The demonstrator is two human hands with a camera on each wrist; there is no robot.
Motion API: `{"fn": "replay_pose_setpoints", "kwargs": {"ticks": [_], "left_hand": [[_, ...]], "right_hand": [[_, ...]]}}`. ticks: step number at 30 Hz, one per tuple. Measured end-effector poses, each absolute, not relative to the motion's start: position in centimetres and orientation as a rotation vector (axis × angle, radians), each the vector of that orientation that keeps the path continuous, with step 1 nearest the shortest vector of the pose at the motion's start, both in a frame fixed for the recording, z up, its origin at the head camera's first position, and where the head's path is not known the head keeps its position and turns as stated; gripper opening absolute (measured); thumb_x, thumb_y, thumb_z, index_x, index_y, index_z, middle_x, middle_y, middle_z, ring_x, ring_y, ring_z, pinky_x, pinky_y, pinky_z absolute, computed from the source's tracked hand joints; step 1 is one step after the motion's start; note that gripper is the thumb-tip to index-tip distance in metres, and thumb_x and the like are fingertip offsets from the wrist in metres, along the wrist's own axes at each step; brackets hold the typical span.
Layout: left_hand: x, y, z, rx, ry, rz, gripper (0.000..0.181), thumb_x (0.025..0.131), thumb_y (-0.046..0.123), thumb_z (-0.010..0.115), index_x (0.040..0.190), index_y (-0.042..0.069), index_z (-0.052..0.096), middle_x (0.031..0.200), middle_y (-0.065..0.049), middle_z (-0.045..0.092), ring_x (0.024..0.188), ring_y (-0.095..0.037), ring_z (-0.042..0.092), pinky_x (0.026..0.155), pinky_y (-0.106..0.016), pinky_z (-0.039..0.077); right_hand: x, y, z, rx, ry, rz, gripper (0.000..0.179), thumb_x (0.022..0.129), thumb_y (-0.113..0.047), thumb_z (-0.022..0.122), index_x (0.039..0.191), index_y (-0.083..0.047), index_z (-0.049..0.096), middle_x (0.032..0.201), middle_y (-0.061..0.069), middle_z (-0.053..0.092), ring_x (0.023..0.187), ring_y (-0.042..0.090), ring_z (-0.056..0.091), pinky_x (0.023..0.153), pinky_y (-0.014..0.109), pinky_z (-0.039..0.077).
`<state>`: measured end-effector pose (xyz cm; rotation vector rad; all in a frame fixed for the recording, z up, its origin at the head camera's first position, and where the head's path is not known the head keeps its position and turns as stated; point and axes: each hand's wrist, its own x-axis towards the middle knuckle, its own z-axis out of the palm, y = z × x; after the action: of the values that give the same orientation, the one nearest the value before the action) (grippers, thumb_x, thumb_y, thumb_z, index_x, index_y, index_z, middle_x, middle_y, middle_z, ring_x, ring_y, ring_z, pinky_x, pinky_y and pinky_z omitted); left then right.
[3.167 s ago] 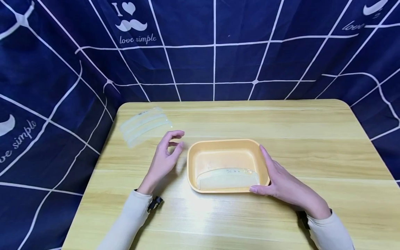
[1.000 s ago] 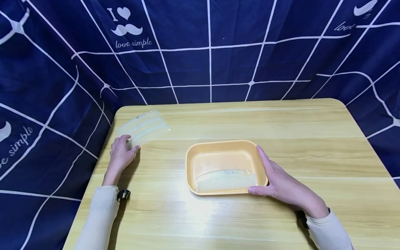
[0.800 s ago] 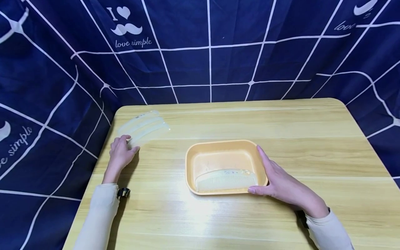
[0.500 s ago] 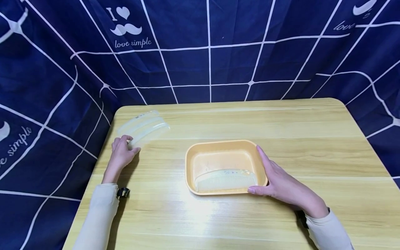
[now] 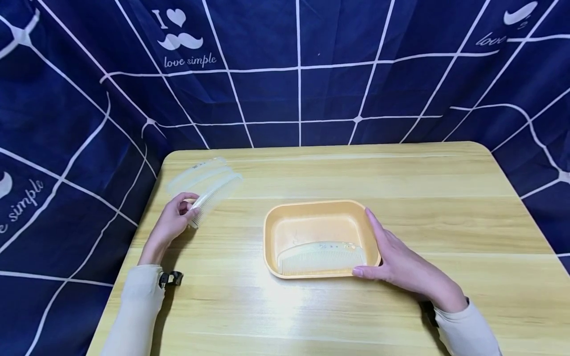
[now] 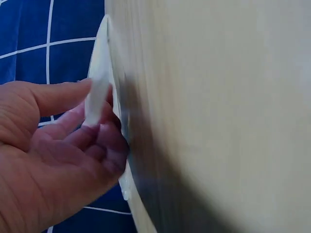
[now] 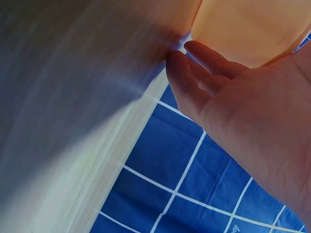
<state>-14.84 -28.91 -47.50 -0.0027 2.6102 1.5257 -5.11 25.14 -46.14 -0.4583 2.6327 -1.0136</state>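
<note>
My left hand (image 5: 171, 220) pinches the near end of a pale translucent comb (image 5: 216, 192) between thumb and fingers. That comb is tilted, its near end raised; in the left wrist view the comb (image 6: 99, 63) stands edge-on between thumb and fingers. Just behind it on the table lie more pale combs (image 5: 196, 173), overlapping so that I cannot tell how many. My right hand (image 5: 401, 262) holds the right end of an orange plastic box (image 5: 322, 205), thumb on the front rim and fingers along the side. Inside the box, near its front wall, lies another comb (image 5: 322, 258).
Everything rests on a light wood-grain table (image 5: 423, 198) with rounded far corners. A dark blue cloth (image 5: 334, 89) with white grid lines and printed words hangs behind and at both sides. Each wrist has a black band.
My left hand has gone from beside the box to the combs at far left, then pinched the nearest one, raising and turning its near end. My right hand stays at the box.
</note>
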Motion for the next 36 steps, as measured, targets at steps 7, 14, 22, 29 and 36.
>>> {"fn": "replay_pose_setpoints", "kwargs": {"ticks": [7,14,22,29,36], "left_hand": [[-14.5,-28.9,-47.5,-0.023,2.514,1.690,0.043,0.101,0.004,0.063,0.142,-0.002,0.053,0.089,-0.005,0.059,0.064,-0.009,0.051,0.052,-0.025,0.047],[-14.1,-28.2,-47.6,-0.086,2.436,1.818,0.041,0.103,0.007,0.061,0.141,-0.006,0.054,0.092,0.002,0.058,0.065,-0.006,0.051,0.051,-0.022,0.045],[-13.8,-27.4,-47.2,-0.113,2.420,1.911,0.039,0.103,0.008,0.060,0.138,-0.010,0.056,0.093,0.004,0.061,0.072,-0.005,0.053,0.055,-0.018,0.043],[-13.6,-26.4,-46.6,-0.096,2.366,2.012,0.039,0.103,0.009,0.062,0.136,-0.011,0.057,0.092,0.005,0.063,0.074,-0.005,0.054,0.056,-0.016,0.043],[-13.3,-25.4,-45.8,-0.069,2.357,1.991,0.036,0.103,0.011,0.062,0.134,-0.007,0.060,0.094,0.004,0.065,0.077,-0.006,0.056,0.059,-0.017,0.044]], "right_hand": [[-5.1,25.1,-46.1,-0.445,2.627,-1.019,0.133,0.078,-0.059,0.084,0.162,-0.033,-0.016,0.170,0.017,0.014,0.151,0.042,0.025,0.115,0.067,0.028],[-5.1,25.1,-46.1,-0.450,2.636,-1.005,0.133,0.078,-0.059,0.084,0.162,-0.033,-0.016,0.169,0.018,0.015,0.150,0.043,0.026,0.114,0.067,0.029],[-5.1,25.1,-46.0,-0.449,2.633,-1.004,0.133,0.078,-0.059,0.084,0.162,-0.033,-0.016,0.170,0.017,0.013,0.151,0.043,0.025,0.114,0.067,0.029],[-5.1,25.2,-46.0,-0.446,2.630,-1.008,0.133,0.079,-0.059,0.084,0.163,-0.031,-0.016,0.170,0.017,0.013,0.151,0.044,0.025,0.114,0.068,0.028],[-5.1,25.2,-46.0,-0.457,2.633,-1.007,0.133,0.079,-0.058,0.084,0.162,-0.031,-0.016,0.170,0.018,0.013,0.150,0.044,0.026,0.115,0.067,0.029]]}}
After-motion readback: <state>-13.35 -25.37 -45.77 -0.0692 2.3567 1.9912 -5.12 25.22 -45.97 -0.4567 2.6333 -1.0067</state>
